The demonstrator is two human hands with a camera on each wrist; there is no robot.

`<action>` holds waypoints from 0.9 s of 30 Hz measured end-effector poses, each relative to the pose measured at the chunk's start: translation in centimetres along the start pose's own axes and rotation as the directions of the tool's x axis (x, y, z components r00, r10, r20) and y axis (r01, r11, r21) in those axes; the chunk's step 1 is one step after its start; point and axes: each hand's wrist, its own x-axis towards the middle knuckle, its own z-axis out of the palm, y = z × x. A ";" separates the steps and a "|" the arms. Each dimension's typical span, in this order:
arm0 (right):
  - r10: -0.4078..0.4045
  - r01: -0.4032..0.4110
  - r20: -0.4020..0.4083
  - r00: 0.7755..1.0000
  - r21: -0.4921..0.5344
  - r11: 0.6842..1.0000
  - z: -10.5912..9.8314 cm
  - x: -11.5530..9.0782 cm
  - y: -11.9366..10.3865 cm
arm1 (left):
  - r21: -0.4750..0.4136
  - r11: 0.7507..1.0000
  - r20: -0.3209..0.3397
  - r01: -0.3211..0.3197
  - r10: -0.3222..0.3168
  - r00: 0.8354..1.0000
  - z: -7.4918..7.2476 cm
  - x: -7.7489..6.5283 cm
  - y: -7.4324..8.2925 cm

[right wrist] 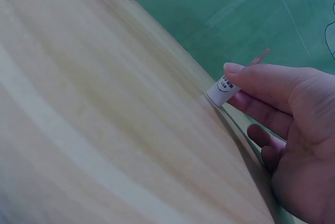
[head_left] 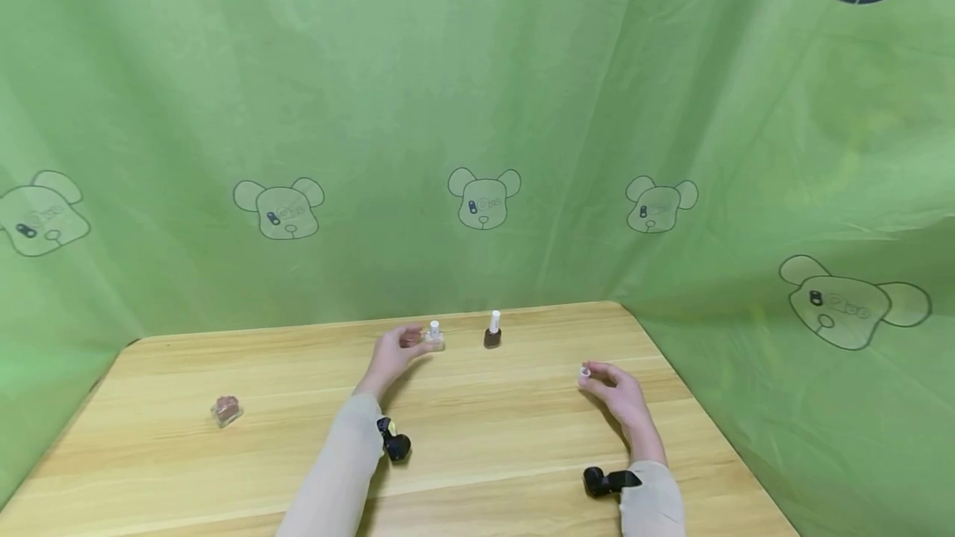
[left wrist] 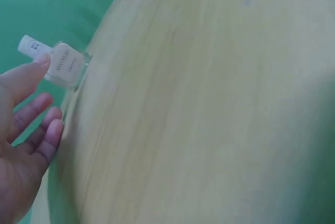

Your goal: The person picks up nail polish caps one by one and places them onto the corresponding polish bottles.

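Near the table's back edge stands a pale nail polish bottle (left wrist: 67,66) with a white cap. My left hand (head_left: 391,359) is just left of it, thumb at its neck and the other fingers loosely bent, apart from the glass. Whether the thumb touches the bottle or only overlaps it is hard to tell. On the right, my right hand (head_left: 619,394) pinches a white nail polish cap (right wrist: 222,90) between thumb and fingers. The cap is upside down, low at the tabletop, its thin brush (right wrist: 260,56) pointing up. At the left lies a capless pinkish-brown nail polish bottle (head_left: 227,410).
A dark red nail polish bottle (head_left: 492,336) with a white cap stands upright at the back, right of the pale one. The wooden table (head_left: 477,437) ends against a green curtain (head_left: 448,106) behind and at the sides. Black wrist cameras sit on both sleeves.
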 end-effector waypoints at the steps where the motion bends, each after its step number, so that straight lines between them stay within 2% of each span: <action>1: -0.001 0.001 -0.005 1.000 -0.008 1.000 0.1 0.0 0.0 | 0.001 1.000 -0.007 0.002 -0.002 1.000 -0.2 -0.2 0.0; 9: 0.001 -0.002 -0.035 0.999 -0.041 0.999 0.2 0.2 0.3 | -0.045 0.999 -0.076 0.029 -0.032 0.997 -1.0 -1.6 0.1; 18: 0.004 -0.007 -0.049 0.999 -0.050 0.999 0.2 0.3 0.3 | -0.131 0.988 -0.164 0.077 -0.098 0.982 -1.7 -3.7 0.4; 27: 0.006 -0.006 -0.061 0.998 -0.013 1.000 0.2 0.4 0.1 | -0.150 0.987 -0.249 0.058 -0.094 0.964 -3.0 -5.7 0.9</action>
